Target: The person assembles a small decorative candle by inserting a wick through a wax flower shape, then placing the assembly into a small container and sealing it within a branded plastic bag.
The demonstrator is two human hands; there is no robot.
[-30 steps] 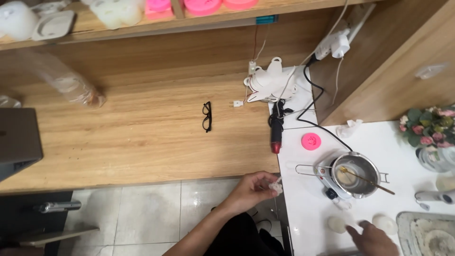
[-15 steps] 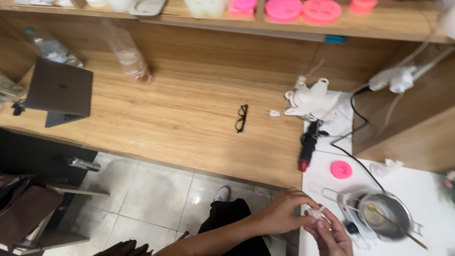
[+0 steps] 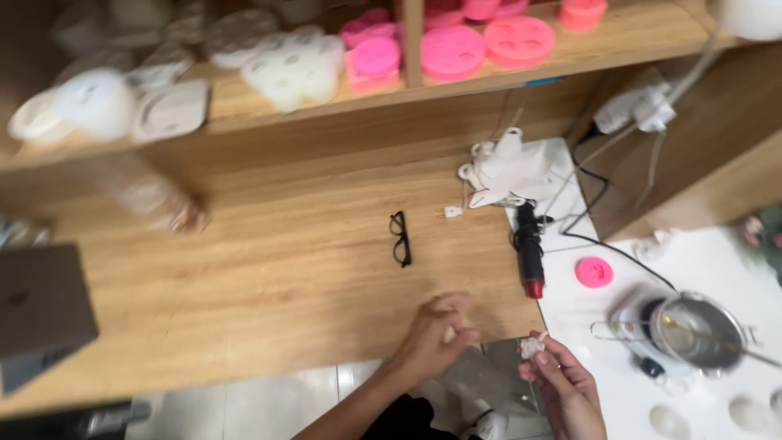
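Wooden planks make up the long surface (image 3: 244,261), with a shelf (image 3: 244,102) of white and pink moulds above it; since half a second ago the view has swung right and closer, so the laptop (image 3: 41,314) now sits at the left edge. To the right lies a white surface (image 3: 700,261) carrying one steel pot (image 3: 692,330) and one round pink mould (image 3: 594,272). One pair of black glasses (image 3: 400,239) rests mid-plank, and one black tool with a red tip (image 3: 529,251) lies at the seam of the two tops. The left hand (image 3: 436,338) hovers over the wood's front edge, fingers curled loosely, seemingly empty though blur makes that unsure. The right hand (image 3: 562,387) pinches a small white lump (image 3: 532,346) between its fingertips, just off the white surface's corner.
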